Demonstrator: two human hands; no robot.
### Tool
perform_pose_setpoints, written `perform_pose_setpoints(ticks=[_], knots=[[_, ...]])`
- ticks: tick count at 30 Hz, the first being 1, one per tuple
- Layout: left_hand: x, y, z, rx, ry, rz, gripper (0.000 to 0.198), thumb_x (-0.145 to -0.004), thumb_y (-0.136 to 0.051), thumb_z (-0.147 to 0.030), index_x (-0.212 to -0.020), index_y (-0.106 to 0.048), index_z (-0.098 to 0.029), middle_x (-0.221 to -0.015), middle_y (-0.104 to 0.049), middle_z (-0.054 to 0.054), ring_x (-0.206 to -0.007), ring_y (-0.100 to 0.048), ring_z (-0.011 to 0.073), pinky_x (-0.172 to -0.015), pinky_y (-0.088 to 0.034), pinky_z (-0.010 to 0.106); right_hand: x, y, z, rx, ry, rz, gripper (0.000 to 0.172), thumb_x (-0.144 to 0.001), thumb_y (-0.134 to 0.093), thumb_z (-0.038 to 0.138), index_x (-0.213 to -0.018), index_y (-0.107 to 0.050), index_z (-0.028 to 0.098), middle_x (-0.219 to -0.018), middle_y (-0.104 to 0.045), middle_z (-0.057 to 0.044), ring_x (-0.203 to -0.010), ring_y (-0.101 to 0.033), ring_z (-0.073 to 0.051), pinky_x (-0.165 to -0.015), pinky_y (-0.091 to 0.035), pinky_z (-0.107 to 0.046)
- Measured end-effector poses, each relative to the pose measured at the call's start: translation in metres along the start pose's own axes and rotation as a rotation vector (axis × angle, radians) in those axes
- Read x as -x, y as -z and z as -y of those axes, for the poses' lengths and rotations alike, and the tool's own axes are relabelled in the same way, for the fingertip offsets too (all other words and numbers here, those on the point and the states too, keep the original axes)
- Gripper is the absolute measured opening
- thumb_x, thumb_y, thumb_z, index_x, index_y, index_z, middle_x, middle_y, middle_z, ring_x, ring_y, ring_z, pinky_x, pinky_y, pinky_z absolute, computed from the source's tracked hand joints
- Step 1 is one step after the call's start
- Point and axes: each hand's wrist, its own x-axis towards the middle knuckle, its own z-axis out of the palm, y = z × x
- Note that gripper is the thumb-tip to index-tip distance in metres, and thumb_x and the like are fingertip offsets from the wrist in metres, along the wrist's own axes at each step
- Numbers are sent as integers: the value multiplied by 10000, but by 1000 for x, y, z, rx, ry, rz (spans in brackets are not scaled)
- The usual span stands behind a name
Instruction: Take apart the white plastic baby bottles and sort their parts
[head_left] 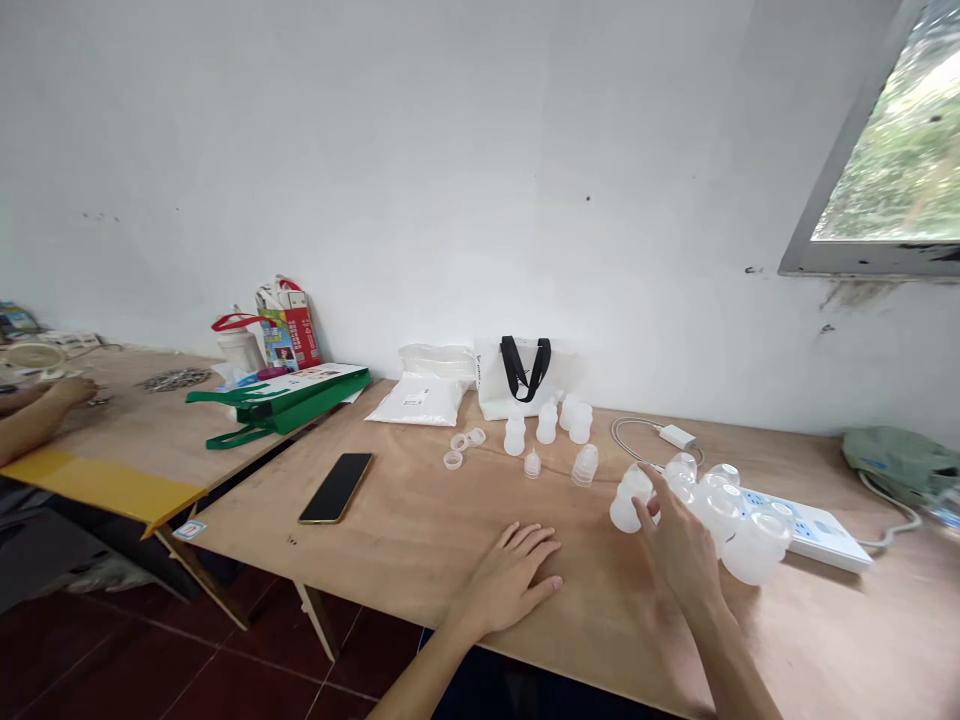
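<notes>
Touching frosted bottle (pixel 628 505) w/ curled R hand (pixel 681 548), L hand (pixel 510 580) spread flat on table (pixel 390 540)

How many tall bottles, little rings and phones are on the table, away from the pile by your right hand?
Tall bottles: 4
Little rings: 3
Phones: 1
Total: 8

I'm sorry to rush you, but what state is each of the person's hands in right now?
Left hand: open, resting flat on the wooden table, holding nothing.
Right hand: closed on a frosted plastic bottle, holding it.
</notes>
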Motion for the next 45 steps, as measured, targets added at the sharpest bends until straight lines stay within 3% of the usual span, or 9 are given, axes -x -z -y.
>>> perform_pose_setpoints(ticks=[7, 13, 20, 30, 33, 36, 39, 42, 45], knots=[[0, 0, -1, 7, -1, -7, 469, -1036, -389, -506, -1449, -466, -297, -1545, -455, 13, -1456, -364, 207, -1249, -218, 450, -4, -6, -5, -29, -53, 59, 583, -965, -326, 379, -1537, -318, 269, -764, -701, -19, -659, -647, -240, -665, -429, -342], [0, -3, 2, -4, -12, -22, 469, -1042, -369, -504, -1449, -465, -291, -1547, -452, 19, -1450, -371, 205, -1246, -219, 441, -3, -3, -1, -240, -88, 190, 686, -949, -401, 447, -1580, -176, 303, -991, -765, -32, -442, -581, -161, -660, -504, -367], [0, -3, 1, -23, -11, -18, 469, -1038, -379, -507, -1450, -467, -300, -1542, -458, 10, -1449, -371, 208, -1242, -227, 434, 0, 0, 5, -449, -150, 248, 819, -905, -472, 550, -1589, -88, 313, -1255, -700, -120, -484, -626, -164, -411, -487, -286], [0, -1, 0, -27, -13, -23, 478, -1042, -366, -508, -1462, -461, -301, -1536, -468, 2, -1443, -378, 203, -1239, -228, 420, -2, -4, -2, -537, -135, 236, 850, -892, -508, 582, -1585, -90, 323, -1427, -572, -156, -540, -647, -156, -393, -491, -269], [0, -1, 0, -23, -12, -19, 474, -1044, -364, -499, -1464, -457, -300, -1538, -465, 4, -1445, -374, 202, -1241, -225, 424, -3, -6, -4, -460, -93, 224, 755, -923, -461, 562, -1570, -152, 325, -1382, -611, -124, -540, -642, -152, -472, -522, -295], [0, -1, -1, -20, -8, -14, 475, -1040, -375, -501, -1461, -459, -295, -1538, -463, 10, -1446, -373, 207, -1241, -227, 428, -3, -12, -7, -317, -10, 276, 574, -957, -391, 527, -1474, -384, 277, -1213, -707, -88, -593, -668, -176, -649, -557, -353], [-1, -1, 0, -6, -12, -7, 482, -1039, -376, -508, -1467, -450, -298, -1541, -461, 10, -1450, -369, 207, -1244, -217, 428, 1, -20, -8, -159, 124, 416, 451, -965, -376, 483, -1280, -594, 246, -1089, -745, -70, -883, -716, -254, -856, -531, -412], [1, 3, 7, 1, -11, 14, 489, -1035, -379, -521, -1473, -438, -313, -1561, -435, 3, -1462, -352, 204, -1249, -200, 433, 9, -29, -6, -76, 274, 532, 422, -953, -419, 436, -1259, -634, 240, -1251, -694, -79, -1192, -620, -281, -1015, -466, -436], [3, 7, 22, -25, 19, 0, 480, -1035, -377, -519, -1468, -447, -324, -1575, -413, 1, -1470, -340, 204, -1246, -197, 436, 22, -40, 3, 1, 375, 573, 465, -961, -423, 402, -1354, -600, 228, -1459, -558, -93, -1354, -501, -280, -1131, -373, -458]])
